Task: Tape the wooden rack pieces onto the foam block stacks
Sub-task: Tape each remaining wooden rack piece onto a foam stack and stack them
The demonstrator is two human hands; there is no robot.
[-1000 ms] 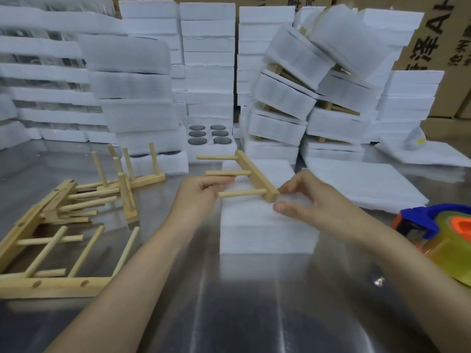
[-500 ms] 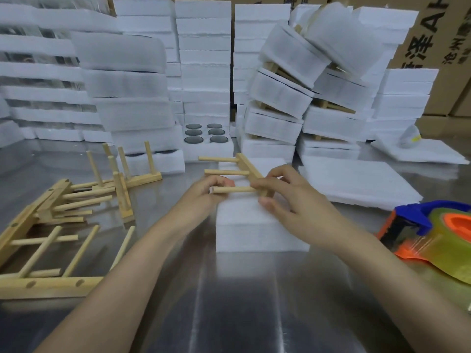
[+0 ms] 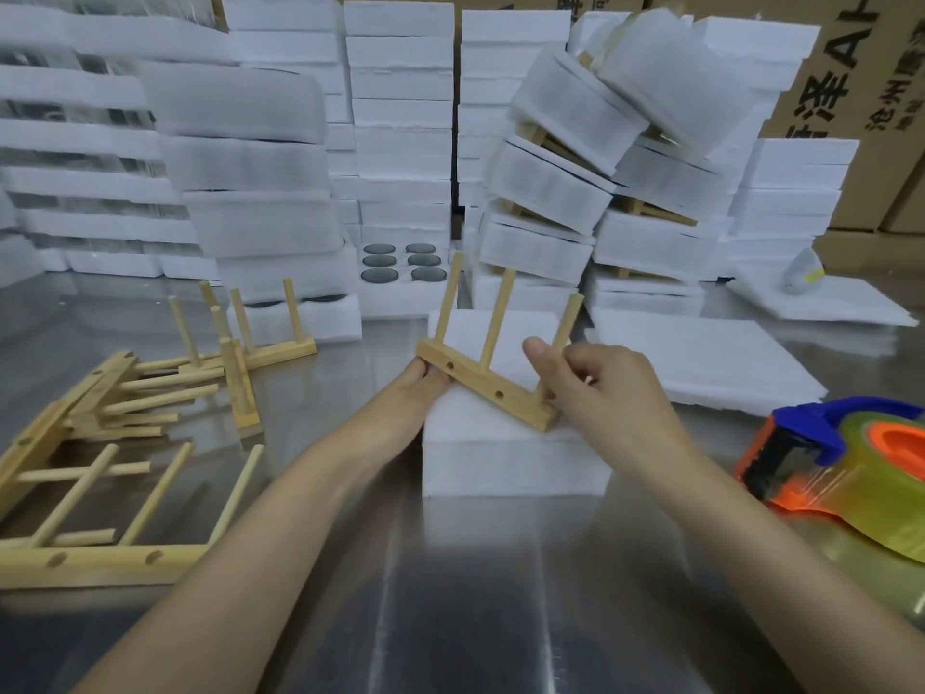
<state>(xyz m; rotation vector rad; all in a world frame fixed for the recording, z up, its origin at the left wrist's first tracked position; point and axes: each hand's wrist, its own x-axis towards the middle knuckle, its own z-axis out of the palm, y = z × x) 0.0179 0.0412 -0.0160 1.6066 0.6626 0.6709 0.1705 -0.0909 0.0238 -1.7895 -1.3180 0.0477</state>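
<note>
The wooden rack piece [image 3: 488, 390] stood pegs-up on the foam block [image 3: 510, 458], between both hands. The left hand [image 3: 420, 393] gripped the bar's left end. The right hand [image 3: 605, 388] pinched the rightmost peg near its base. A tape dispenser [image 3: 851, 473] lay on the worktop [image 3: 450, 593] to the right.

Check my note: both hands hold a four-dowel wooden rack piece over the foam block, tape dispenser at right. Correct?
No. The head view shows three dowels on the wooden rack piece, not four. Left hand and right hand do hold it over the foam block, tape dispenser at right.
</note>
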